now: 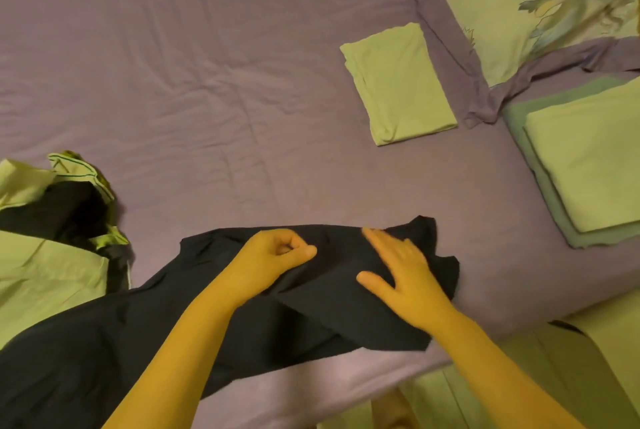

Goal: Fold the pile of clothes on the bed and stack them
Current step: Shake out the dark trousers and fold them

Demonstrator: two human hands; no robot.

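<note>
Black garment rumpled, half-spread | left hand pinches it | right hand flat, fingers splayed

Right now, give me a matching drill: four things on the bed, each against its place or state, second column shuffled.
Things:
1. dark garment
2. folded pale green garment
3. unfolded pile
4. right hand

Places or states:
A. far left, crumpled
B. fingers straight, flat on dark cloth
C. alone, mid-right of the purple sheet
D. spread under both hands, near edge

Pairs: 1-D, 2-C, 3-A, 4-B
</note>
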